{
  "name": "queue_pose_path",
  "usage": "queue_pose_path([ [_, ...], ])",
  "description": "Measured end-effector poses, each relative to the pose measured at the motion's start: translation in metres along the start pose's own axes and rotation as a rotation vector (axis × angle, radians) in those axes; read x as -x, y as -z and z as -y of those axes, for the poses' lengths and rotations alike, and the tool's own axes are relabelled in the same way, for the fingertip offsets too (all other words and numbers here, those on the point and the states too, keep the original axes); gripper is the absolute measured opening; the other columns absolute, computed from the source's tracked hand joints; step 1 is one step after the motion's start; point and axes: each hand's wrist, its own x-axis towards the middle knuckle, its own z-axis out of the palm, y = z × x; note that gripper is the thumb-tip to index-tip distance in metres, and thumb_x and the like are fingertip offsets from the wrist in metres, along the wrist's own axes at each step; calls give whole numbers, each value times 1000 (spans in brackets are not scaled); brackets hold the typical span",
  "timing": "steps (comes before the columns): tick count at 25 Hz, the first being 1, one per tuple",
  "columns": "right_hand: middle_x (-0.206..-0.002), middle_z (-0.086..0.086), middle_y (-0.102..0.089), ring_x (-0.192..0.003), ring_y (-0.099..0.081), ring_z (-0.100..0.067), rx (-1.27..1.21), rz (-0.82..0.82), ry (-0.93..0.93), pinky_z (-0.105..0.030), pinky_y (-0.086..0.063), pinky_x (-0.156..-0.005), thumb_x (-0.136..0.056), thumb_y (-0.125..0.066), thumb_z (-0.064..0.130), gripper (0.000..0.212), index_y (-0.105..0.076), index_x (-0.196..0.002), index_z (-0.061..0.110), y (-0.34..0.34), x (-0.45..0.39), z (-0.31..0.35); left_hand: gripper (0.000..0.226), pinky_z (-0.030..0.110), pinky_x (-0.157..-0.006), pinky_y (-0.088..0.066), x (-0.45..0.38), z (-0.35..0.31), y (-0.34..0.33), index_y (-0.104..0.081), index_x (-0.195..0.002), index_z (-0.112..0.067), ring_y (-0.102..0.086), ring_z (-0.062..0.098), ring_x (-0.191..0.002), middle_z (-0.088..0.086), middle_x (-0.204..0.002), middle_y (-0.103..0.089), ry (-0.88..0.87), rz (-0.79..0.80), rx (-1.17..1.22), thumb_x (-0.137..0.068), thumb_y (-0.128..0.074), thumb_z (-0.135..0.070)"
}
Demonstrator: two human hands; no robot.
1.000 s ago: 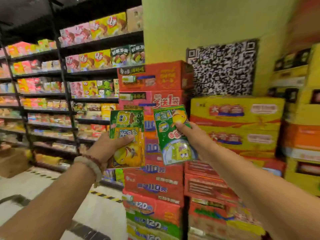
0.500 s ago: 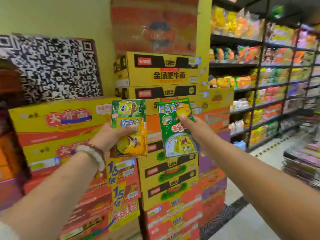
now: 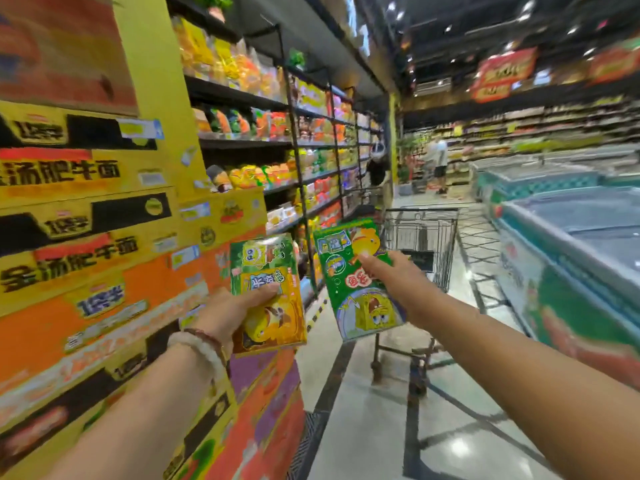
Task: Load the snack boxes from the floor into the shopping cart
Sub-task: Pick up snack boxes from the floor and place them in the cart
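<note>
My left hand (image 3: 231, 313) grips a green and yellow snack box (image 3: 268, 299) with a cartoon sponge on it, thumb across its front. My right hand (image 3: 398, 282) holds a second, greener snack box (image 3: 353, 289) by its right edge, thumb on the front. Both boxes are upright at chest height, side by side and apart. A wire shopping cart (image 3: 420, 237) stands in the aisle just beyond the right-hand box, its basket partly hidden by that box and my hand.
A tall stack of yellow and orange noodle cartons (image 3: 86, 237) fills the left. Black shelves of snack bags (image 3: 270, 140) run down the aisle. Chest freezers (image 3: 571, 244) line the right. Two people (image 3: 438, 161) stand far down the tiled aisle.
My view has swung right, from the carton stacks and QR sign to the aisle, bringing the cart into sight. Both hands keep the same hold on their boxes.
</note>
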Motion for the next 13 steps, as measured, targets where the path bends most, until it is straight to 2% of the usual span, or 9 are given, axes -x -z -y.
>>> queue_pose_path([
  [1,-86,-11,-70,-63,-71,-20,-28,-20,-9,-31,-57,-52,-90,-61,34,35,-53,-110,6,22,-16,-2,40,28,-45,-53,-22,4,-17,-64,-98,-4,-66,18,-48,7,-64,-71,-2,43,14,-67,-80,-24],
  [3,-85,-14,-70,-60,-71,-22,-26,-84,-6,-31,-56,-50,-92,-59,29,33,-53,-111,3,57,-50,-8,25,26,-41,-51,-65,15,-52,-63,-100,-4,-66,17,-47,5,-62,-71,-26,111,35,-77,-70,-10],
  [6,-87,-16,-72,-66,-72,-26,4,-171,-11,-36,-57,-59,-91,-60,32,40,-54,-115,0,103,-119,-20,33,28,-44,-53,-139,28,-97,-61,-108,-5,-68,20,-52,8,-72,-73,-11,170,64,-76,-70,-7],
  [8,-79,-12,-74,-63,-71,-24,3,-189,-35,-32,-56,-54,-92,-58,32,38,-57,-113,1,126,-161,-29,32,31,-48,-55,-182,36,-116,-62,-107,-9,-69,21,-57,10,-78,-73,-15,189,72,-76,-71,-8],
  [11,-83,-11,-74,-65,-72,-23,-9,-232,-52,-30,-56,-53,-92,-58,34,39,-58,-114,2,148,-222,-43,21,27,-44,-53,-249,46,-136,-62,-98,-11,-68,18,-53,6,-70,-73,17,210,39,-79,-69,-9],
  [13,-88,-13,-73,-67,-72,-24,-5,-254,-81,-33,-57,-55,-92,-57,35,39,-58,-115,2,156,-263,-59,27,29,-47,-55,-299,54,-143,-63,-99,-11,-69,19,-55,6,-71,-73,46,245,47,-74,-74,-14],
])
